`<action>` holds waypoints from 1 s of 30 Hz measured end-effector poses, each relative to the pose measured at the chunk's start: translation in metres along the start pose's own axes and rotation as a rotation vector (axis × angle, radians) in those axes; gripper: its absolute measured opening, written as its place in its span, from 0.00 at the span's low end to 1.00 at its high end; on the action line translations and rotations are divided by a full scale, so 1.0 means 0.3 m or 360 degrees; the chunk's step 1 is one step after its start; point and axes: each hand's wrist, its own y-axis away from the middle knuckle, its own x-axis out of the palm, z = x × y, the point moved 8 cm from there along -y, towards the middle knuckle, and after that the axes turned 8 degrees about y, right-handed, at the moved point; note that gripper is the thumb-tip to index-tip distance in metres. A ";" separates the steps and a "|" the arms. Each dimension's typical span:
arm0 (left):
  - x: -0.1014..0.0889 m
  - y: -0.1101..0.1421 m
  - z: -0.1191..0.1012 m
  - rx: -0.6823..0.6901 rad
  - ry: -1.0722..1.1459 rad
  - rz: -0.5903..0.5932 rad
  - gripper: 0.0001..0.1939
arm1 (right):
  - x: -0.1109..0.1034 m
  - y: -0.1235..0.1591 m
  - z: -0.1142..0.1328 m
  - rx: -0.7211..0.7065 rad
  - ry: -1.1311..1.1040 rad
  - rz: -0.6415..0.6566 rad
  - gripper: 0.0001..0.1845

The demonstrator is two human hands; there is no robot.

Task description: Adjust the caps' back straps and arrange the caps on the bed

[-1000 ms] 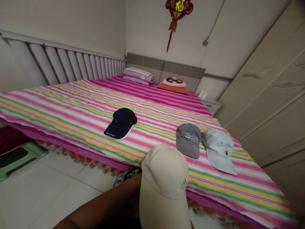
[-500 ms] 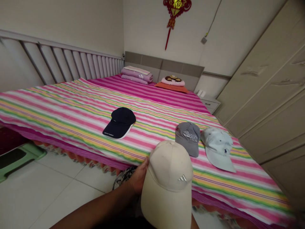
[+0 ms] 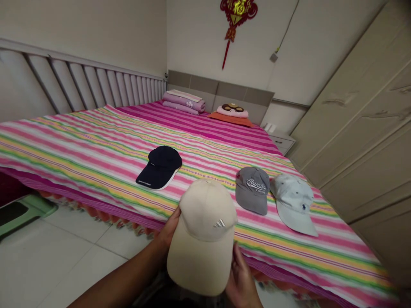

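A cream baseball cap point(image 3: 205, 239) with a small silver striped logo is held up at the near edge of the bed, its brim towards me. My left hand point(image 3: 170, 229) grips its left side, with the fingers partly hidden behind the crown. On the other side, my right hand point(image 3: 240, 273) holds the cap near the brim, fingers curled. A navy cap point(image 3: 162, 167) lies on the bed further left. To the right rest a grey cap point(image 3: 253, 190) with white lettering and, beside it, a pale blue cap point(image 3: 295, 205).
The bed has a striped sheet point(image 3: 96, 141). Folded purple bedding point(image 3: 183, 102) and a pink pillow-like item point(image 3: 233, 111) sit by the headboard point(image 3: 195, 83). A green stool point(image 3: 35, 207) stands on the tiled floor at left; a wardrobe point(image 3: 359, 128) rises at right.
The cream cap has moved left and slightly up, and its brim has come fully into view. My left hand moved left with it. My right hand now shows at the cap's right side.
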 end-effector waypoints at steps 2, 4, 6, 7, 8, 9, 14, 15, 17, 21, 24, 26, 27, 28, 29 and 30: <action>-0.009 -0.004 -0.014 0.0005 -0.0013 0.0025 0.34 | 0.000 0.002 0.014 0.0023 -0.0130 -0.0023 0.24; -0.011 -0.013 -0.028 0.0031 -0.0035 0.0020 0.34 | 0.016 0.002 0.037 0.0059 -0.0210 -0.0011 0.21; 0.002 -0.024 -0.050 0.0089 -0.0061 0.0005 0.34 | 0.044 -0.005 0.068 0.0080 -0.0182 0.0034 0.22; 0.012 -0.031 -0.063 0.0122 -0.0073 -0.0009 0.35 | 0.056 -0.013 0.084 0.0084 -0.0156 0.0054 0.24; 0.023 -0.037 -0.078 0.0155 -0.0082 -0.0023 0.34 | 0.066 -0.025 0.100 0.0082 -0.0139 0.0066 0.25; 0.033 -0.044 -0.094 0.0186 -0.0088 -0.0031 0.34 | 0.070 -0.041 0.117 0.0066 -0.0131 0.0068 0.25; 0.033 -0.077 -0.167 0.0357 -0.0082 0.0019 0.28 | 0.033 -0.160 0.186 -0.0037 -0.0079 0.0000 0.21; 0.014 -0.085 -0.176 0.0377 -0.0095 0.0005 0.26 | 0.019 -0.189 0.198 -0.0062 -0.0064 -0.0011 0.20; -0.031 -0.106 -0.197 0.0423 -0.0141 -0.0063 0.23 | -0.008 -0.248 0.220 -0.0104 -0.0030 -0.0031 0.20; -0.056 -0.181 -0.294 0.0589 -0.0271 -0.0165 0.26 | -0.063 -0.379 0.268 -0.0163 0.0022 -0.0104 0.22; -0.007 -0.271 -0.400 0.0703 -0.0407 -0.0216 0.27 | -0.112 -0.493 0.304 -0.0204 0.0041 -0.0202 0.24; 0.014 -0.334 -0.470 0.0792 -0.0517 -0.0320 0.26 | -0.156 -0.571 0.309 -0.0210 0.0070 -0.0311 0.22; 0.012 -0.365 -0.497 0.0825 -0.0560 -0.0388 0.25 | -0.182 -0.607 0.300 -0.0202 0.0090 -0.0383 0.20; 0.001 -0.393 -0.517 0.0847 -0.0596 -0.0467 0.24 | -0.211 -0.639 0.285 -0.0189 0.0113 -0.0467 0.16; -0.019 -0.417 -0.530 0.0858 -0.0624 -0.0551 0.24 | -0.241 -0.667 0.261 -0.0164 0.0142 -0.0560 0.11; -0.046 -0.438 -0.536 0.0861 -0.0649 -0.0635 0.23 | -0.270 -0.689 0.232 -0.0132 0.0176 -0.0654 0.07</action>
